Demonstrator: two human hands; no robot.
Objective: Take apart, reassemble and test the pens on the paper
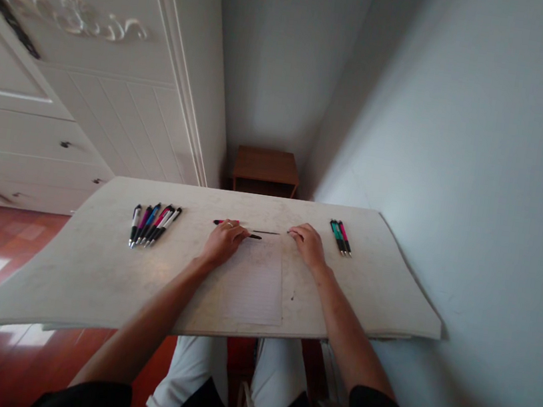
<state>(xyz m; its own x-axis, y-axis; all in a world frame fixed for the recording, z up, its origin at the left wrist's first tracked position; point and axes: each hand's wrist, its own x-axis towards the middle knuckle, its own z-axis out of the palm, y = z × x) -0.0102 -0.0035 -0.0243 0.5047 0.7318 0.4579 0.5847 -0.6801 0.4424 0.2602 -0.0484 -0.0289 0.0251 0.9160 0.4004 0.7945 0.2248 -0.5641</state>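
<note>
Whitish tabletop [92,259]; slender dark rod [267,232]; stubby black piece [255,237]

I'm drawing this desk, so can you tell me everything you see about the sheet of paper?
The sheet of paper is whitish, thin-looking and rectangular, with faint lines running across it. I can't make out any writing. It lies flat on the pale tabletop, with its near edge close to the table's front. The left hand is by its far left corner, holding a dark pen part at the far edge; whether either touches the paper is unclear.
</note>
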